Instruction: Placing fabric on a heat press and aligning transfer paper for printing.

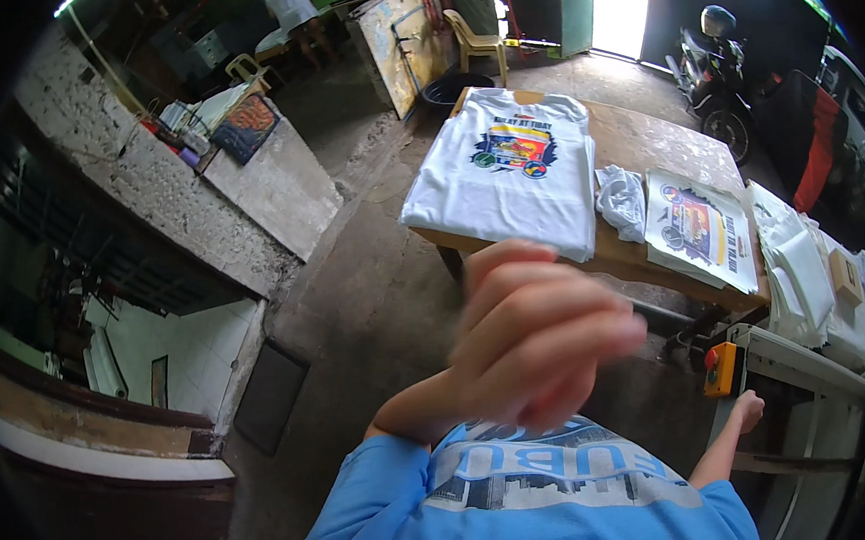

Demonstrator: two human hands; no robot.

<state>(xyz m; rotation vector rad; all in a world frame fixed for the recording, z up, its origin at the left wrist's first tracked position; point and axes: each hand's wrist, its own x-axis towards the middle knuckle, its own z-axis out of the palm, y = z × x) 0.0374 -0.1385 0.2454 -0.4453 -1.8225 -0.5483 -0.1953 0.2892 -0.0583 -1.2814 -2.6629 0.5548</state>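
My left hand [542,333] is raised mid-view before the table [666,133], smeared by motion; its fingers are bent, and whether anything is in them is unclear. At lower right, my right hand [746,412] is closed at the white metal frame [805,354], just below a yellow box [721,375] with a red button; what it grips is hidden. On the table lie a stack of white T-shirts [498,205] with a colourful print, a crumpled white bundle [620,204] and printed sheets [696,236].
White stacked material [794,275] and a small cardboard box [844,276] sit at right. A motorbike [722,99] and plastic chair [474,36] are behind the table. A concrete partition [273,206], doorway and dark mat [266,392] are at left. Another person [289,9] stands in the back.
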